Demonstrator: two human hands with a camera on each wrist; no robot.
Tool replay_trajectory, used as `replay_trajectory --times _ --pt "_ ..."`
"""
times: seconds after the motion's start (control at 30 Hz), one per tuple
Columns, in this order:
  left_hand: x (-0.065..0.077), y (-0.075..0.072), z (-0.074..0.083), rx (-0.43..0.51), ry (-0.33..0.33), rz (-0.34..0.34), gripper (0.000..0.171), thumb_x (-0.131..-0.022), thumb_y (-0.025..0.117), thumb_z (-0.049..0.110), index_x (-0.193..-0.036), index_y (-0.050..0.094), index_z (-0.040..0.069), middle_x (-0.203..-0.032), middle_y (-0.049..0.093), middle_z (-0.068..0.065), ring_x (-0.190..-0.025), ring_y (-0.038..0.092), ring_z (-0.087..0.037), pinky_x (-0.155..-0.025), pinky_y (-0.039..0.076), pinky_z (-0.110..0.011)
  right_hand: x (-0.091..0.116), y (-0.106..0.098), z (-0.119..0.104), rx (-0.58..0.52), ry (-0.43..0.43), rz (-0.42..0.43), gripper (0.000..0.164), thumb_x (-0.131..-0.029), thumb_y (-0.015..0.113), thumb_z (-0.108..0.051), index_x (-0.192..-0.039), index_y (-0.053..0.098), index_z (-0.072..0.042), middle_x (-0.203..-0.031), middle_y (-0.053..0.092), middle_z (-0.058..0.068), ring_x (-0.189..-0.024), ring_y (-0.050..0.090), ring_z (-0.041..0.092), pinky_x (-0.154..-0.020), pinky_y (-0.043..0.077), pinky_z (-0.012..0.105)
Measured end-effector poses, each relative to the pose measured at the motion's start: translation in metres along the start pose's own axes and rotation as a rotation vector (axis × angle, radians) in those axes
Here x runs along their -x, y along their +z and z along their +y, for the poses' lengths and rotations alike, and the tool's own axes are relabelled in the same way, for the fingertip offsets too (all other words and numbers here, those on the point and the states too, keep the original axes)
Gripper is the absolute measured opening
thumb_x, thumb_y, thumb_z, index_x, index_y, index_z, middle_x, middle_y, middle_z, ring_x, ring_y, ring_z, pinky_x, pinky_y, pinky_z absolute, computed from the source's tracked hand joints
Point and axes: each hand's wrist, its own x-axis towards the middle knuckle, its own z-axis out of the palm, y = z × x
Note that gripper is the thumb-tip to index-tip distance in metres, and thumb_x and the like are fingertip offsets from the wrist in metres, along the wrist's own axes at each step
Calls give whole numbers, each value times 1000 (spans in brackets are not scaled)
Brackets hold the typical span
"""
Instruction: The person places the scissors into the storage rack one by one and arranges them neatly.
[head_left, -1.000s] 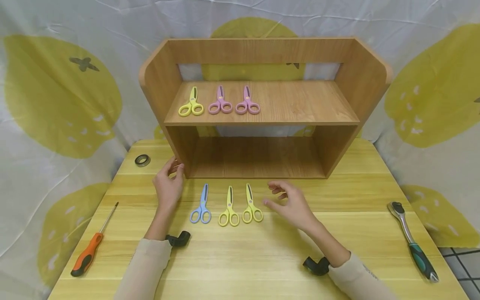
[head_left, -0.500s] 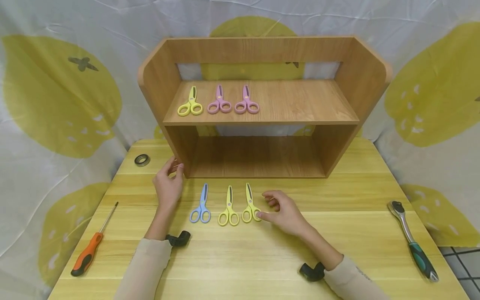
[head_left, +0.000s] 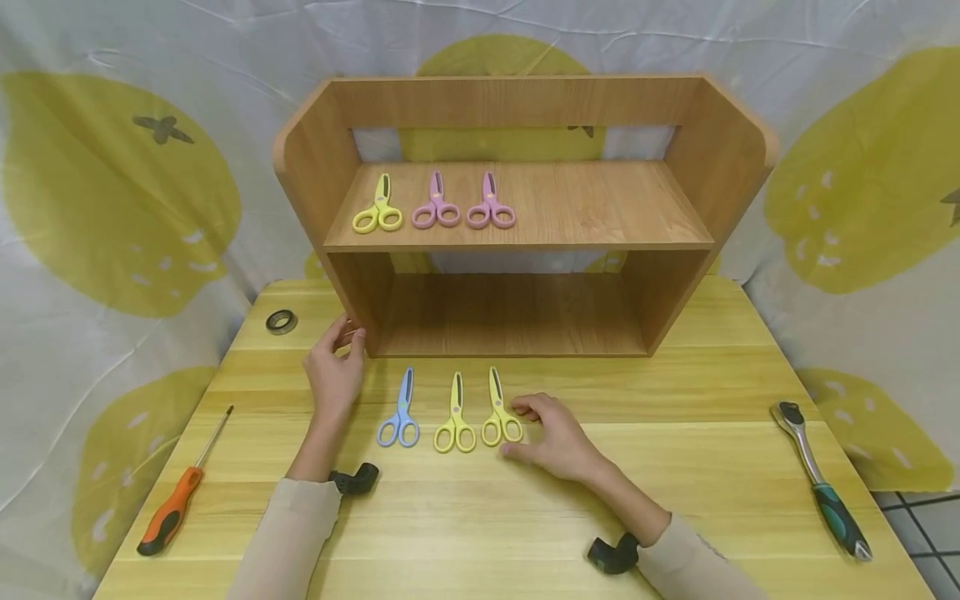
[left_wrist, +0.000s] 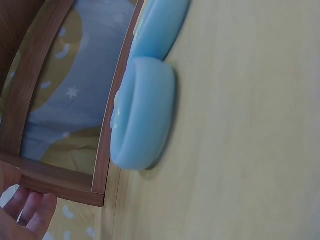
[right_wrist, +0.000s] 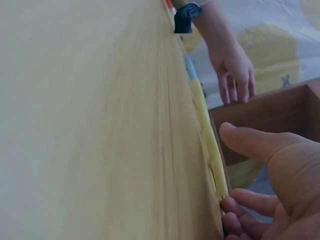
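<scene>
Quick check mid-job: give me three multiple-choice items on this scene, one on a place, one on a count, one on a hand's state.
1. Where is the orange screwdriver?
A. upper shelf
B. table, left edge
C. lower shelf

2. How many scissors lie on the upper shelf?
A. two
B. three
C. five

3. What is the right hand doing?
A. touching the rightmost yellow scissors
B. gripping the ratchet
C. holding the tape roll

Answers: 1 B, it lies by the left sleeve; 2 B, one yellow, two pink; 3 A, fingers at its handle loops.
</scene>
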Motion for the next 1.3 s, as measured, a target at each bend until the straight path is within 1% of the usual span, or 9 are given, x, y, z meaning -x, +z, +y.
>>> replay_trajectory --times 0.2,0.3,0.43,0.53,0.63,0.9,1.03,1.2,1.3 --pt "1 -2 1 -3 -3 -3 39 -101 66 18 -140 66 13 -122 76 -4 -107 73 -20 -87 63 -29 0 8 -2 90 -39 25 70 -74 93 -40 -133 66 -12 -122 65 -1 -106 57 15 -95 48 40" --pt "1 -2 2 -3 5 1 38 -101 66 18 -139 66 13 -122 76 -4 -106 73 -20 -85 62 -25 0 9 -3 109 -27 27 68 -76 93 -38 -133 67 -12 -122 64 -1 -106 56 16 -96 47 42" --pt "2 -2 2 2 4 0 38 -101 66 17 -139 66 14 -123 76 -5 -107 73 -21 -84 62 -25 -1 12 -4 133 -11 44 62 -77 92 -35 -130 69 -13 -119 64 -1 -105 56 16 -94 46 41" --pt "2 -3 2 3 -4 -2 39 -101 66 18 -139 66 13 -123 75 -6 -108 73 -21 -86 62 -29 -1 13 -6 132 -1 68 54 -78 91 -31 -125 72 -13 -116 66 -1 -104 56 16 -93 46 41" --pt "3 -3 2 1 -6 -2 39 -101 65 18 -140 65 12 -124 75 -6 -109 73 -22 -87 62 -28 0 14 -9 122 7 87 47 -80 90 -28 -121 74 -12 -114 68 0 -105 59 18 -93 48 42" --pt "2 -3 2 -10 -14 -11 38 -102 65 20 -139 66 14 -124 75 -5 -109 72 -21 -87 62 -29 0 12 -12 115 43 86 42 -82 88 -25 -119 75 -11 -114 70 -1 -106 60 19 -92 53 40" --pt "2 -3 3 -10 -23 -17 39 -102 65 22 -140 65 14 -125 75 -4 -110 72 -20 -89 63 -31 -1 7 -14 57 72 76 40 -82 86 -23 -118 75 -11 -109 72 -1 -99 62 15 -86 55 34" --pt "1 -3 3 -2 -31 -18 39 -102 64 23 -141 65 14 -125 75 -4 -111 72 -19 -90 63 -32 -4 0 -13 -67 85 54 37 -84 85 -19 -117 73 -6 -93 73 -5 -83 64 11 -72 55 23" --pt "1 -3 2 -7 -31 -15 39 -103 64 23 -141 65 15 -125 74 -4 -111 72 -20 -90 62 -35 -5 -2 -12 -123 80 61 35 -84 85 -17 -115 74 -5 -86 72 -7 -77 64 10 -66 55 21"
